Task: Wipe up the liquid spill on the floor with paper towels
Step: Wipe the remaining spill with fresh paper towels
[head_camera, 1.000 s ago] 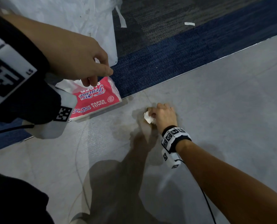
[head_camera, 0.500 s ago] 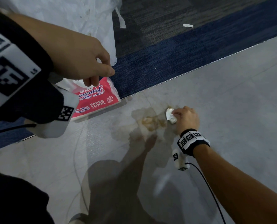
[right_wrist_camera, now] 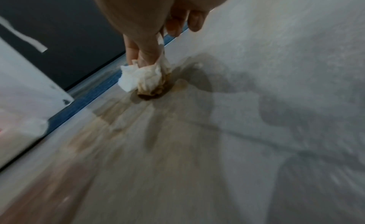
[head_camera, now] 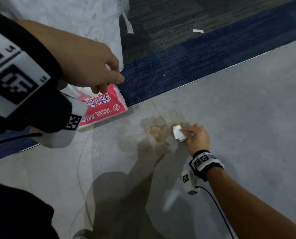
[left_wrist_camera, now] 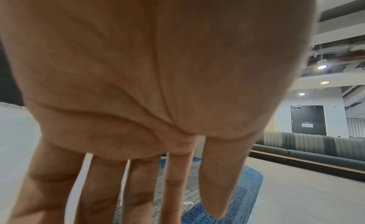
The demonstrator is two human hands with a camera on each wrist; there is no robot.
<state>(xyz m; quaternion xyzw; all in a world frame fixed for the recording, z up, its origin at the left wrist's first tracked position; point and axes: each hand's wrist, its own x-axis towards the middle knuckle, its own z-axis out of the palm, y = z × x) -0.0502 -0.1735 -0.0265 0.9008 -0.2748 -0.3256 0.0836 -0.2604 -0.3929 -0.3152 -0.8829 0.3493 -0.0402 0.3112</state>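
right hand point(head_camera: 196, 137) pinching paper wad point(head_camera: 178, 133), left hand point(head_camera: 85, 64) empty

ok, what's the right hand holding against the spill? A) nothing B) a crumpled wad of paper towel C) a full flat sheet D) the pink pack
B: the right hand pinches a crumpled wad of paper towel, stained brown underneath, on the spill.
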